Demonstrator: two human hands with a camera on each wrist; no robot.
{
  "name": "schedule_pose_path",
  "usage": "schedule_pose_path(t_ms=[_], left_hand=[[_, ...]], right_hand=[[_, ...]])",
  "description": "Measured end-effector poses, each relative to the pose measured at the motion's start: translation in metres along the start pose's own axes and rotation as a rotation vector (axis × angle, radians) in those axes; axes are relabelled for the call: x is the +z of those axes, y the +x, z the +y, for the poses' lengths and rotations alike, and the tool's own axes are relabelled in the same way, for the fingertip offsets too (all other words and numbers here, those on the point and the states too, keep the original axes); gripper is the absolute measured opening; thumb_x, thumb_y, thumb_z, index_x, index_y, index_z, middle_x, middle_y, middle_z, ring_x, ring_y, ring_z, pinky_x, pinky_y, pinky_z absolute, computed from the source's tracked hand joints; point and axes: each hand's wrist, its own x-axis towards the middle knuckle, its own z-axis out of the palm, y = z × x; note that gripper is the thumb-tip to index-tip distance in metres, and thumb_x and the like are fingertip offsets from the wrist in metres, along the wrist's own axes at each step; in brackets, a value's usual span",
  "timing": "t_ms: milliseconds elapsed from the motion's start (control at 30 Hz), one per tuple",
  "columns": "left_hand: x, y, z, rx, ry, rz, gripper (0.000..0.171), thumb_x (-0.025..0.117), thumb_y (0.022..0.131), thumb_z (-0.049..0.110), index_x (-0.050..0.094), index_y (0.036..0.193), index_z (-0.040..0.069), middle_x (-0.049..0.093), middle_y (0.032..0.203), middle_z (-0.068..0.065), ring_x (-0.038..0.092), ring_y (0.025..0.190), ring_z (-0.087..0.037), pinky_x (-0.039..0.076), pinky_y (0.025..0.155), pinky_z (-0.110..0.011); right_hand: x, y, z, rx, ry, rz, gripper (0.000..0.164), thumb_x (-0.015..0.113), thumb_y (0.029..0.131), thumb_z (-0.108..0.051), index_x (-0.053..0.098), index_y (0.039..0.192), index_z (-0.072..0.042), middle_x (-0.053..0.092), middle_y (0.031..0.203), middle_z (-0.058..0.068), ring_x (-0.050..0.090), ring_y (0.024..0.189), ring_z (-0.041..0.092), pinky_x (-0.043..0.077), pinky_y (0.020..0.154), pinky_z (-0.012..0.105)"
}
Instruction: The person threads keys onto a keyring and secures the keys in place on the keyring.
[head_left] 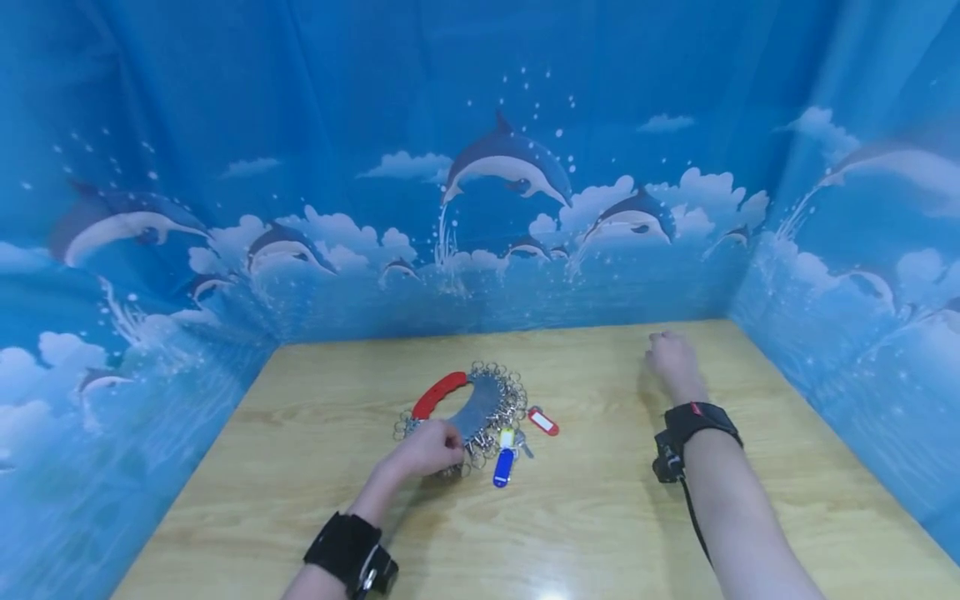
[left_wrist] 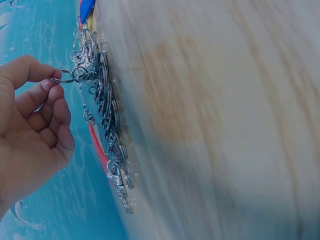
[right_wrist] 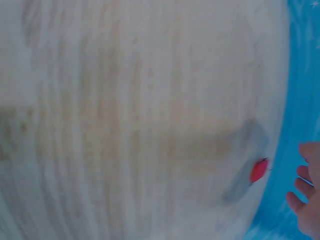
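My left hand [head_left: 431, 447] is at the near side of a crescent-shaped grey plate [head_left: 483, 404] with a red grip [head_left: 441, 392]. Metal split rings and clasps hang along the plate's edge. In the left wrist view, thumb and forefinger pinch one split ring [left_wrist: 62, 76]; the other fingers curl loosely. A blue key tag [head_left: 504, 467], a yellow key tag [head_left: 507, 437] and a key [head_left: 523, 444] lie beside the plate. Far right, my right hand [head_left: 672, 364] hovers with loosely bent fingers, holding nothing visible. Near it in the right wrist view is a small red object [right_wrist: 258, 171], blurred.
A red key tag [head_left: 543, 421] with a white label lies right of the plate. The wood-grain table [head_left: 592, 517] ends at a blue dolphin-print curtain [head_left: 360, 300], which also hangs along both sides. Black camera straps [head_left: 701, 423] wrap both wrists.
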Motion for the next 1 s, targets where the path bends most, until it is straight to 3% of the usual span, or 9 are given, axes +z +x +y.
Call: schedule_pose_path(t_ms=[167, 367, 500, 633, 867, 1000], left_hand=[[0.000, -0.002, -0.001, 0.006, 0.000, 0.020, 0.006, 0.062, 0.077, 0.008, 0.059, 0.072, 0.011, 0.052, 0.063, 0.003, 0.047, 0.055, -0.010, 0.041, 0.054, -0.026], [-0.001, -0.005, 0.000, 0.011, -0.003, 0.023, 0.005, 0.062, 0.077, 0.009, 0.060, 0.073, 0.011, 0.054, 0.065, 0.003, 0.049, 0.056, -0.011, 0.043, 0.054, -0.027], [-0.001, -0.005, -0.001, 0.006, -0.010, 0.019, 0.008, 0.062, 0.077, 0.009, 0.059, 0.071, 0.012, 0.053, 0.064, 0.003, 0.048, 0.055, -0.010, 0.043, 0.053, -0.027], [-0.003, -0.004, 0.001, 0.009, 0.003, 0.044, 0.009, 0.062, 0.076, 0.009, 0.058, 0.069, 0.012, 0.051, 0.062, 0.003, 0.047, 0.055, -0.010, 0.041, 0.053, -0.026], [-0.001, -0.004, 0.002, 0.013, 0.014, 0.043, 0.009, 0.062, 0.076, 0.010, 0.057, 0.069, 0.013, 0.051, 0.063, 0.003, 0.046, 0.055, -0.010, 0.041, 0.052, -0.026], [0.002, -0.004, 0.000, 0.026, 0.006, 0.040, 0.008, 0.062, 0.079, 0.010, 0.059, 0.071, 0.012, 0.052, 0.065, 0.004, 0.047, 0.056, -0.010, 0.042, 0.053, -0.026]], right_hand=[[0.020, -0.014, 0.010, 0.041, -0.021, -0.126, 0.046, 0.028, 0.099, -0.014, 0.029, 0.135, 0.014, 0.027, 0.134, 0.038, 0.022, 0.124, 0.053, 0.022, 0.097, 0.062], [0.033, -0.020, 0.022, 0.076, -0.003, -0.191, 0.045, 0.020, 0.097, -0.009, 0.028, 0.135, 0.012, 0.021, 0.135, 0.037, 0.018, 0.124, 0.054, 0.023, 0.092, 0.068], [0.034, -0.017, 0.026, 0.061, -0.050, -0.184, 0.042, 0.025, 0.094, 0.000, 0.033, 0.132, 0.014, 0.027, 0.132, 0.039, 0.027, 0.119, 0.056, 0.028, 0.090, 0.066], [0.031, -0.013, 0.026, 0.021, -0.088, -0.123, 0.036, 0.032, 0.089, 0.007, 0.045, 0.121, 0.016, 0.041, 0.119, 0.038, 0.040, 0.108, 0.054, 0.035, 0.087, 0.062], [0.028, -0.014, 0.029, -0.025, -0.082, -0.048, 0.025, 0.039, 0.086, 0.003, 0.056, 0.100, 0.015, 0.052, 0.098, 0.033, 0.050, 0.094, 0.050, 0.041, 0.080, 0.056], [0.027, -0.015, 0.034, -0.007, -0.063, -0.039, 0.018, 0.045, 0.084, 0.001, 0.059, 0.089, 0.011, 0.055, 0.089, 0.028, 0.054, 0.087, 0.046, 0.044, 0.073, 0.054]])
